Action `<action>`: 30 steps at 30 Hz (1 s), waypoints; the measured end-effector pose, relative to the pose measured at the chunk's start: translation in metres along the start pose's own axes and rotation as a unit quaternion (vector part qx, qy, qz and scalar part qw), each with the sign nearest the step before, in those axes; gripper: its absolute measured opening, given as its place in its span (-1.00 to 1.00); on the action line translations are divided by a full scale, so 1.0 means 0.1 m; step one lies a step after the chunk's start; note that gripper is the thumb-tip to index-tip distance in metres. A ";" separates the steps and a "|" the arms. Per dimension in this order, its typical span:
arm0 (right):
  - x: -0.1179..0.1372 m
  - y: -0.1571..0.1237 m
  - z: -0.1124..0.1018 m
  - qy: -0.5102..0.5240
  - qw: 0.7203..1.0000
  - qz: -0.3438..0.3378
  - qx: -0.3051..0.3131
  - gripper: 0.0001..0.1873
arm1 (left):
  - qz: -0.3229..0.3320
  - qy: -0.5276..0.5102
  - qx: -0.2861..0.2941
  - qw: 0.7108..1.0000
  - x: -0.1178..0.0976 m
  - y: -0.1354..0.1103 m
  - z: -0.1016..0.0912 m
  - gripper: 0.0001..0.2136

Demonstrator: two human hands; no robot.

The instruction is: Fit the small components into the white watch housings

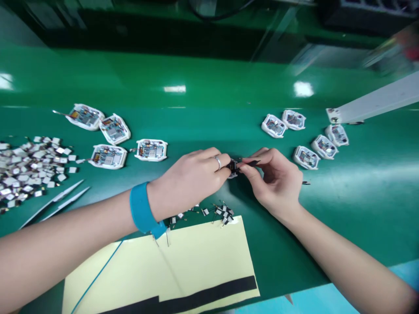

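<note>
Both hands meet near the middle of the green worktop [360,209], closed around a small black electronic part [232,168]; the step in hand looks like close handwork on it. The left hand [193,176], with a blue wrist strap [140,207], curls its fingers [222,168] against the part, while the right hand [276,183] pinches a thin black tab [250,163] between its fingers. So small a part seems to call for a steady grip. White-framed circuit boards [306,157] lie nearby, and both forearms reach in from the front edge.
</note>
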State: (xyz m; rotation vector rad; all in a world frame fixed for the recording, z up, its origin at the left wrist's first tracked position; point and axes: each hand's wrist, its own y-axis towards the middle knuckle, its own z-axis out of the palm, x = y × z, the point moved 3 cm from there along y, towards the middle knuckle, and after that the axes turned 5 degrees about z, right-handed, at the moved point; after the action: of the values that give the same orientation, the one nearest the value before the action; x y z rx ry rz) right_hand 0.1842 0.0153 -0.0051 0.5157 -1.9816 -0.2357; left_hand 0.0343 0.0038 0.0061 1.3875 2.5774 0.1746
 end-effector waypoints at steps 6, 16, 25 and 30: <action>0.00 0.07 -0.17 -0.071 0.996 0.045 0.024 -0.92 | -0.105 -0.089 0.017 0.990 -0.01 -0.03 -0.18 -0.59; 0.22 -0.05 0.08 -0.303 0.939 -0.101 0.127 -0.85 | -0.031 -0.311 0.062 0.948 0.24 0.07 0.03 -0.32; 0.47 0.07 0.15 -0.442 0.861 -0.198 0.154 -0.76 | -0.083 -0.293 -0.009 0.953 0.22 0.04 -0.08 -0.39; 0.62 0.20 0.09 -0.449 0.854 -0.233 0.118 -0.78 | -0.121 -0.318 -0.071 0.938 0.21 0.02 -0.24 -0.31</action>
State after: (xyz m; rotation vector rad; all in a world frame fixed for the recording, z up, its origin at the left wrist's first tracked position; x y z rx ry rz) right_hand 0.1481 0.0048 0.0485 1.2153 -2.7819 -0.6284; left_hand 0.0186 0.0224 0.0275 0.8710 2.1076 -0.1116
